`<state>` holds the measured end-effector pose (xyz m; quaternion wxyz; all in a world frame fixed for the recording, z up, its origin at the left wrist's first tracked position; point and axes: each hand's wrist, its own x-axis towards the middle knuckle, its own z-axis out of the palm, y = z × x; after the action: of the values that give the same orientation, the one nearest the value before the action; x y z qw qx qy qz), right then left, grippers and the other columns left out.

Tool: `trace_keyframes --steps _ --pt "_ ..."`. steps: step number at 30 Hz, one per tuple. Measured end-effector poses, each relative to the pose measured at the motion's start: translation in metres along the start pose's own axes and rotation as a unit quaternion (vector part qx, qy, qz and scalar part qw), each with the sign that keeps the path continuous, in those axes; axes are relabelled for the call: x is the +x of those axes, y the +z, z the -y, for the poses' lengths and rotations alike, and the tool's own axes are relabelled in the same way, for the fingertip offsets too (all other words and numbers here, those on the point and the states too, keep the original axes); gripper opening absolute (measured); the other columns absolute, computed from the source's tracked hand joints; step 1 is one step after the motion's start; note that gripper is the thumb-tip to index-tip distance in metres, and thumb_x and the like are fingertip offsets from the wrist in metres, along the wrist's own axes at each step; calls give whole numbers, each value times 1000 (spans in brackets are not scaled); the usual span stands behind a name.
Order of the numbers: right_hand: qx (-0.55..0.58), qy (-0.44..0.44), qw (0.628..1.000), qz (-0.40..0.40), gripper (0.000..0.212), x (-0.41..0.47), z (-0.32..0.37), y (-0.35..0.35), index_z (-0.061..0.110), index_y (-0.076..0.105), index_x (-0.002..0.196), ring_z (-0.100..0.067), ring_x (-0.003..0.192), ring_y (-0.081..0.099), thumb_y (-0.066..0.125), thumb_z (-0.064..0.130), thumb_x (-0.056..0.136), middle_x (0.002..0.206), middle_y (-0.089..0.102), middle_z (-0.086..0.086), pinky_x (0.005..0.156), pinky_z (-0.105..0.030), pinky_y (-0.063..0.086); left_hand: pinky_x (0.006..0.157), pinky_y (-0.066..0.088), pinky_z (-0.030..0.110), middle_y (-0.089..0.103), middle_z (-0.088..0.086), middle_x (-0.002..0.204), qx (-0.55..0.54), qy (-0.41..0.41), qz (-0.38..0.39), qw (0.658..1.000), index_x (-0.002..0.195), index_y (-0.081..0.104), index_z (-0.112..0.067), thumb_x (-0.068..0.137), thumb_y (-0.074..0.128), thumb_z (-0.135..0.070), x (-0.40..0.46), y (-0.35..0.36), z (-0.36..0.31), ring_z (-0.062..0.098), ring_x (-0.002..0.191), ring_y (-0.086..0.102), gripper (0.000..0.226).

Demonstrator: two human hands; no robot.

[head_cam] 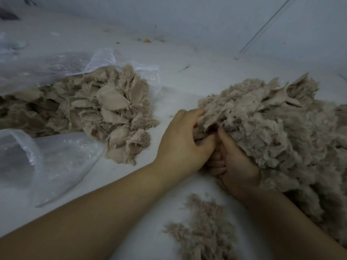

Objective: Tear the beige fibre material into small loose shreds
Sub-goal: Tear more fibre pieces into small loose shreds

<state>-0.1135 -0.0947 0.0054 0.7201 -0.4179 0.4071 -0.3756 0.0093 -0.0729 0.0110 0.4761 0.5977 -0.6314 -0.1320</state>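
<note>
Matt fluffy beige fibre (pixel 272 128); glossy (crinkled) clear plastic bag (pixel 62 162).

Left hand (pixel 183 142) and right hand (pixel 235 166) pressed together, fingers (pixel 195 114) curled, apparently gripping; forearms converging.

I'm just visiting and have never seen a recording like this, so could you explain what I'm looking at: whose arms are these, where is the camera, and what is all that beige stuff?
There is no machine here. A person wears a camera on the head, so this single picture looks forward and down at their own two bare arms.

The left hand and the right hand meet in the middle, both gripping a clump at the edge of the big fluffy pile of beige fibre on the right.

On the left, flatter, coarser pieces of fibre spill out of a clear plastic bag. Near the bottom lies a small heap of fine loose shreds.

Everything rests on a pale surface.
</note>
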Motion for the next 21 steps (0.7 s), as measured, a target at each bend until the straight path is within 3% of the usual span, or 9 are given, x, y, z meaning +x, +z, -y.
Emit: trace_keyframes --steps 1,3,5,7,12,14,16,18,21 --pt "4 -10 1000 2 50 0 0 0 16 49 65 -3 33 20 34 51 97 44 30 6 32 -15 13 73 36 9 49 -11 100 -5 32 5 999 120 61 -21 82 65 -28 6 1 -6 1 86 47 39" --pt "10 -17 1000 14 47 -1 0 0 18 49 69 -3 35 18 35 57 92 46 30 6 32 -14 13 78 41 23 59 -3 90 -8 83 -11 996 90 70 -11 83 67 -15 16 3 -16 14 88 53 9" --pt "13 -20 999 26 47 -1 0 0 19 53 74 -3 34 17 34 60 89 46 29 5 32 -12 14 66 45 25 61 -2 73 -43 52 -48 997 72 68 -9 85 66 -11 21 2 -17 10 70 56 13" --pt "21 -29 999 31 53 1 0 -4 15 54 76 -3 33 16 28 57 96 45 28 5 33 -9 14 53 41 29 58 -5 64 -73 3 -45 996 73 65 -9 88 65 -13 20 -1 -11 11 56 53 15" --pt "79 -52 994 56 51 0 1 -7 19 60 59 -1 30 17 37 57 84 42 26 7 31 -9 15 62 37 33 55 7 70 13 54 30 998 69 58 -1 85 67 -2 -7 -15 14 21 69 50 18" --pt "79 -72 992 70 42 -2 1 -4 29 70 87 0 32 18 39 55 83 44 26 8 31 -11 16 60 30 29 51 6 69 25 70 74 994 69 54 1 82 66 4 -17 -20 16 17 69 43 18" --pt "59 -82 993 68 43 -2 1 -3 40 61 116 0 33 19 41 55 81 46 28 8 31 -11 18 60 31 31 49 8 68 19 76 110 991 69 52 2 81 65 6 -24 -22 16 17 68 39 18" --pt "45 -70 995 51 43 -2 0 -1 45 61 114 -1 32 20 44 56 75 45 29 7 32 -11 17 62 35 31 48 6 68 -9 65 129 990 68 51 1 82 65 6 -28 -26 16 17 68 42 20" --pt "61 -41 997 34 58 -2 1 1 32 53 126 0 30 21 41 56 75 42 30 8 31 -10 17 64 37 27 46 2 67 -39 71 184 980 65 49 0 83 63 7 -32 -32 16 18 70 44 23"
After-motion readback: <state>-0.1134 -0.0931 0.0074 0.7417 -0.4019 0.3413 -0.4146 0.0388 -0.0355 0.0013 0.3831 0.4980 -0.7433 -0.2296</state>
